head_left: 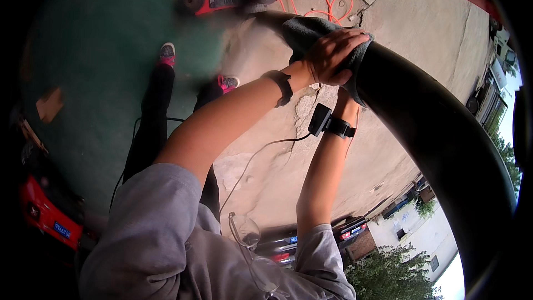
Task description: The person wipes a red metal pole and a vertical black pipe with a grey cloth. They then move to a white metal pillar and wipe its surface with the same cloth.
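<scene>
- the grey cloth [303, 30], at one o'clock, is wrapped over the upper end of a black bar [438, 116] that curves round to four o'clock.
- the left hand [336, 55] lies across the cloth, fingers bent over it, holding it to the bar.
- the right hand [345, 98] sits just below, at the bar's near edge; most of it is hidden, so i cannot tell whether it grips.
- the step looks like rubbing the bar down; even pressure and long strokes along the curve should work best.
- keep the cloth flat under both palms, as a loose fold could slip or leave streaks.
- the cloth looks soft and thick, creased toward twelve o'clock; the bar is smooth, rounded and dark.
- at one o'clock beyond the cloth, a thin orange hose [332, 10] loops over rough, cracked concrete [261, 180].
</scene>
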The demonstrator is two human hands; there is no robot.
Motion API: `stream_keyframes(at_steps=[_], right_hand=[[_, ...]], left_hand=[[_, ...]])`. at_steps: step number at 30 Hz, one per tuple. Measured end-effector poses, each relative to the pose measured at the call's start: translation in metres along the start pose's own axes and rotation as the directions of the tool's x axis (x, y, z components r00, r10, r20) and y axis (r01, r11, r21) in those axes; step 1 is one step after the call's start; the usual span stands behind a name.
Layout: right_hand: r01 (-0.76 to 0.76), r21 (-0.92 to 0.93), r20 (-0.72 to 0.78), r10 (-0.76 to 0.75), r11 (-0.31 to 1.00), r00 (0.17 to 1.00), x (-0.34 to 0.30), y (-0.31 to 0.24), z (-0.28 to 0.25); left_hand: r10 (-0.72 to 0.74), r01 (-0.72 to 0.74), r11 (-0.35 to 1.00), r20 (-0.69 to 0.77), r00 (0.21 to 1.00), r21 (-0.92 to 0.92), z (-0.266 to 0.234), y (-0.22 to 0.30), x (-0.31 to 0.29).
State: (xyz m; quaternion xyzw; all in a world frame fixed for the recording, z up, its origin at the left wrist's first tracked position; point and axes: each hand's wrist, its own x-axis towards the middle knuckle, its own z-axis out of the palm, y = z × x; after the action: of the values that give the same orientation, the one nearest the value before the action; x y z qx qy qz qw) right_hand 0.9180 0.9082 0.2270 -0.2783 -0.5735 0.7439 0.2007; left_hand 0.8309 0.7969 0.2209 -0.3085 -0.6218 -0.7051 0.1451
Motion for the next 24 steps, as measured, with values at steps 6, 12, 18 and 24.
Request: stream_keyframes(at_steps=[6, 12, 18, 24], right_hand=[[0.023, 0.04, -0.022, -0.022, 0.999, 1.0, 0.007, 0.044, 0.015], [-0.051, 0.209, -0.1, 0.073, 0.977, 0.992, 0.007, 0.04, 0.038], [-0.303, 0.426, -0.075, 0.367, 0.853, 0.927, -0.017, 0.06, 0.027], [-0.557, 0.312, 0.067, 0.567, 0.769, 0.821, -0.022, 0.016, 0.108]], left_hand=[[-0.384, 0.362, 0.914, 0.105, 0.917, 0.182, -0.022, -0.029, -0.037], [-0.747, 0.657, 0.663, 0.259, 0.612, 0.36, 0.003, -0.029, -0.035], [-0.659, 0.568, 0.688, 0.716, 0.228, 0.452, 0.009, -0.051, -0.021], [-0.656, 0.609, 0.569, 0.752, -0.069, 0.552, -0.116, -0.078, 0.003]])
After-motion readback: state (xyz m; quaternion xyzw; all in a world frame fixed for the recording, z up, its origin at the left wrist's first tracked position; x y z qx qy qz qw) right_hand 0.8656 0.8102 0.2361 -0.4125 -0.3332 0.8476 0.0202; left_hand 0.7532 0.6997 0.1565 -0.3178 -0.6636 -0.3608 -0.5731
